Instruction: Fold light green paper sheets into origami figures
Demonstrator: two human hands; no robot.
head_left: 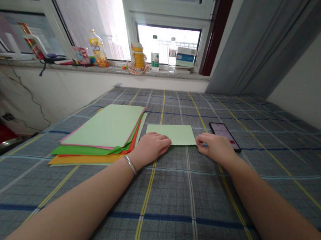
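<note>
A pale green sheet of paper (173, 133), rectangular and smaller than the sheets beside it, lies in front of me on the plaid bedspread. The fingers of my left hand (153, 144), which wears a silver bangle, are together and bent over the sheet's near left part; the thumb is hidden. At the sheet's right edge, my right hand (211, 144) pinches the near corner between thumb and fingers. To the left rests a stack of coloured paper (105, 125), pale green on top, with pink, green, red and orange edges showing below.
A phone (224, 135) with its screen lit lies just beyond my right hand. Plaid cloth (165, 204) covers the bed. Along the windowsill (120, 70) stand a yellow cup (138, 57), several bottles and some boxes (185, 57). A grey curtain (251, 41) hangs at the right.
</note>
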